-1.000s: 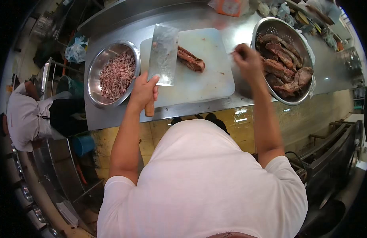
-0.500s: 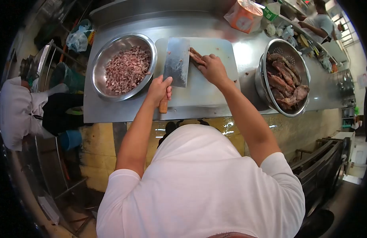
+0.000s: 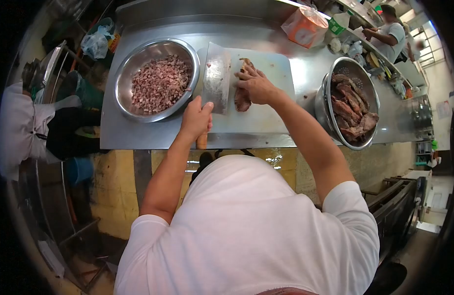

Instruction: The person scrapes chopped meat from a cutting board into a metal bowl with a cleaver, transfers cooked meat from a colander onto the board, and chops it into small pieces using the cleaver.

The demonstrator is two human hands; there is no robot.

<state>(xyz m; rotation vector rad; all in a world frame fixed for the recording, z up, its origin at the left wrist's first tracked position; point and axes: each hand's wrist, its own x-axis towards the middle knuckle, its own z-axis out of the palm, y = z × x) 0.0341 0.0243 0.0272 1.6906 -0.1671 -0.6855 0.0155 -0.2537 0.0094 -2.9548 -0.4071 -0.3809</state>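
While left hand [image 3: 196,118] holds cleaver [image 3: 217,78], right hand [image 3: 257,87] has turned the meat [image 3: 242,100].

Left hand [image 3: 196,118]: centre of the frame, closed around the cleaver [image 3: 217,78]'s handle, blade pointing up.
Right hand [image 3: 259,88]: just right of the blade, fingers spread over a meat piece [image 3: 242,102].
Cutting board [image 3: 276,110]: upper centre, under the meat piece.
Steel bowl [image 3: 118,88]: upper left, holding diced meat [image 3: 160,83].
Colander [image 3: 368,82]: upper right, holding long meat pieces [image 3: 349,108].
Co-workers: one at the left edge [image 3: 20,123], another at upper right [image 3: 394,37].
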